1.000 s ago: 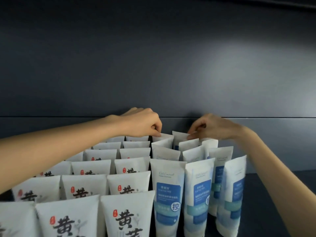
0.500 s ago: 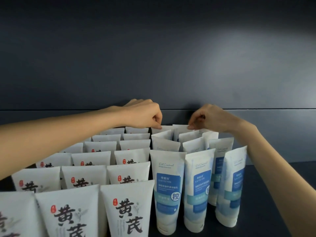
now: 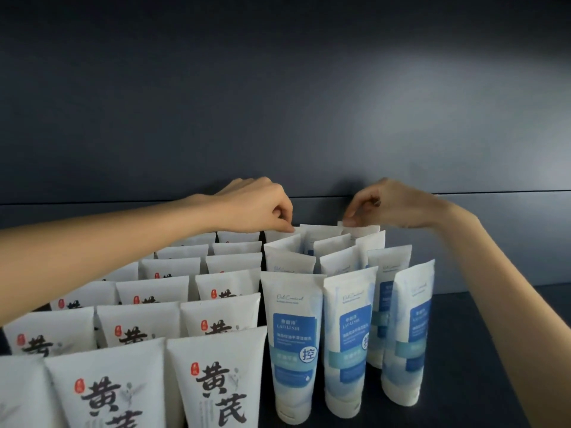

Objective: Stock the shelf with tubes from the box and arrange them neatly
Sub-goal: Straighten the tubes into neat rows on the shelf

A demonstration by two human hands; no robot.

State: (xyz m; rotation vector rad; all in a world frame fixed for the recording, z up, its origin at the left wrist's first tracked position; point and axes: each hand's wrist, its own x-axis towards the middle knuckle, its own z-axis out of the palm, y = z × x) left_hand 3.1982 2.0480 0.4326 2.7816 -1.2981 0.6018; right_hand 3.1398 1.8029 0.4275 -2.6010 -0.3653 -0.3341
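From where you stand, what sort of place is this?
Likely a shop display shelf: neat rows of upright white plastic tubes with black calligraphy, more white tubes with blue labels beside them, all on a dark shelf board before a dark grey back panel.

A dark blue-grey back panel (image 3: pixel 278 103) carries one horizontal seam (image 3: pixel 494 192).

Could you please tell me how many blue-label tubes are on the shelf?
12 blue-label tubes show, right of the black-lettered tubes, in four rows of three running backward; the left hand and right hand pinch the back row's outer two. More may be hidden.
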